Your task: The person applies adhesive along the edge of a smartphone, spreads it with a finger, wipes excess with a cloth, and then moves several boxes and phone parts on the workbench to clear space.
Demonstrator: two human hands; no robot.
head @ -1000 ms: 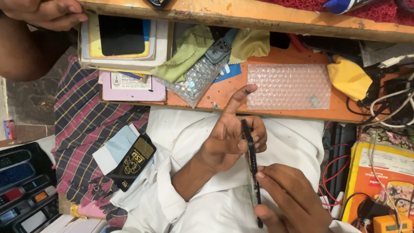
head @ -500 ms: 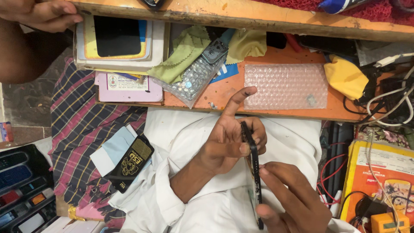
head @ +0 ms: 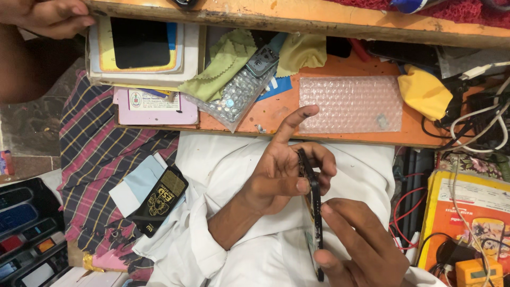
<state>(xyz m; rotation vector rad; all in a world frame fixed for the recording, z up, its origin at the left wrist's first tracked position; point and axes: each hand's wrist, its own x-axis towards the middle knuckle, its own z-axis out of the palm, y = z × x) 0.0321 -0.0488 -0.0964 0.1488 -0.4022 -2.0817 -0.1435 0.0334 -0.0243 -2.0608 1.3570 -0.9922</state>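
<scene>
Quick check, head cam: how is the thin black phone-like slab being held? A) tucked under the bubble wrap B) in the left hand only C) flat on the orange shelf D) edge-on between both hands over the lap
D: the thin black phone-like slab stands edge-on to the camera, the left hand pinching its upper part and the right hand gripping its lower part, above the white garment.

Single head-worn view, looking steeply down into the wearer's lap. Close range: left hand (head: 284,172) and right hand (head: 361,247) fill lower centre, right one cut by the bottom edge. Orange workbench shelf (head: 276,109) runs across the upper frame, its wooden lip along the top. No second view.
</scene>
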